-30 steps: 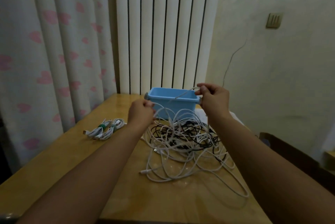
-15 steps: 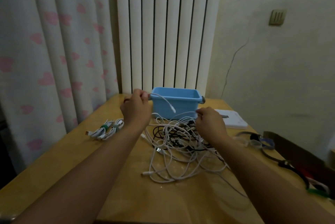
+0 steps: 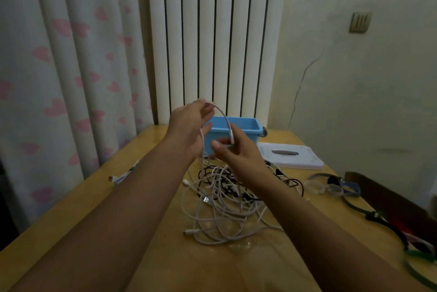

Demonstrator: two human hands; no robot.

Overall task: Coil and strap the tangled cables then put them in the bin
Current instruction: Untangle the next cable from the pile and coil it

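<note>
1. Starting a coil, a white cable (image 3: 223,118) is pinched at its upper end by the left hand (image 3: 189,124), raised above the worktop (image 3: 146,256).
2. The cable's free plug end is met by the right hand (image 3: 236,150), whose fingers are loosely curled around it; whether it is firmly gripped cannot be told.
3. The rest of the cable is trailed down into the tangle (image 3: 224,199) of white and black cables lying just in front of the bin (image 3: 248,126).
4. One strapped bundle (image 3: 123,174) is seen left of the arms; straps (image 3: 335,187) are laid at the right, well apart from the tangle.
5. A snag is judged likely: if the cable is pulled while knotted below, the whole tangle may be dragged or tightened.
6. A loose hold on the plug could let the loop spring open.
</note>
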